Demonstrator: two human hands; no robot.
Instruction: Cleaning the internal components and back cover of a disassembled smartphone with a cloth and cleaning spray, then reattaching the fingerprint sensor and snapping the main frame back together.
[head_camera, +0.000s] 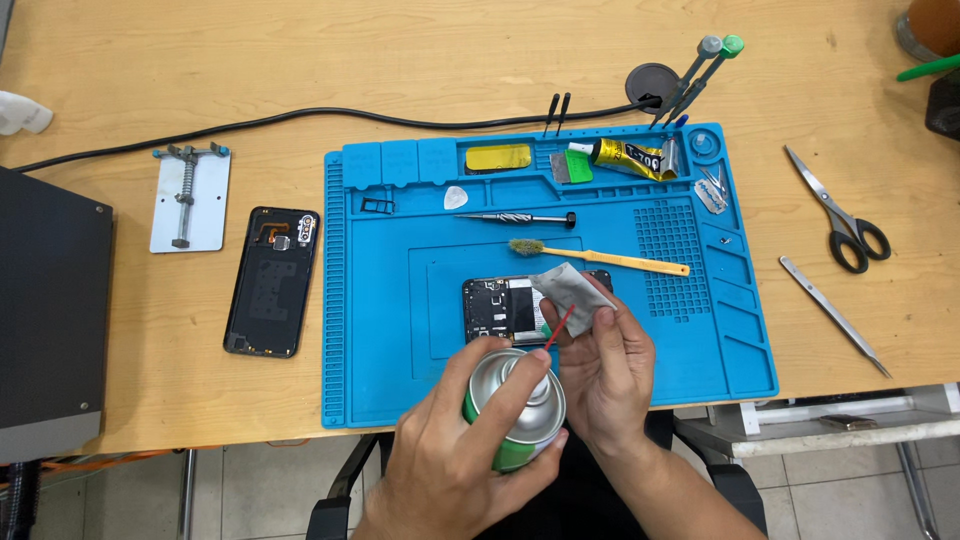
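Observation:
My left hand (455, 450) grips a green and silver spray can (515, 410), with a finger on its white nozzle and a thin red straw (558, 327) pointing up and right. My right hand (600, 360) holds a small grey cloth (572, 290) by the straw's tip. Both hands hover over an opened phone (495, 308) with its insides showing, which lies on a blue work mat (380, 330).
On the mat lie a yellow-handled brush (600, 258), a screwdriver (515, 218), a glue tube (630, 157) and a white pick (456, 197). A phone back cover (273, 281) and metal clamp plate (190, 198) sit left. Scissors (840, 215) and tweezers (833, 315) lie right.

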